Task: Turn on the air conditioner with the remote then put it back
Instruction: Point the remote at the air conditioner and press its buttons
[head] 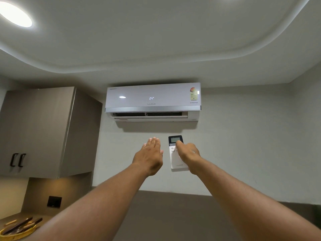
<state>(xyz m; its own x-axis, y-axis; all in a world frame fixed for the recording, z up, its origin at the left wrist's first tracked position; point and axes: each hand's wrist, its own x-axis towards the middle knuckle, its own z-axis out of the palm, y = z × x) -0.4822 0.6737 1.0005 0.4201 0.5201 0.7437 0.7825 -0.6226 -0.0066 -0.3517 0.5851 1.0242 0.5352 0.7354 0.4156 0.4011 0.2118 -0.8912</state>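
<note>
The white air conditioner [152,101] hangs high on the wall, its display reads 24° and its lower flap stands open. Below it the white remote [175,153] with a dark screen sits upright against the wall in a holder. My right hand [188,153] wraps around the remote's right side, thumb resting on its buttons just below the screen. My left hand [151,153] is raised flat beside the remote on its left, fingers together and extended, holding nothing and a small gap away from the remote.
A grey wall cabinet [45,133] with two black handles hangs at the left. Under it a counter holds a yellow tray [19,232] of utensils, and a black socket plate [54,201] is on the wall. A round ceiling light [13,13] glows at top left.
</note>
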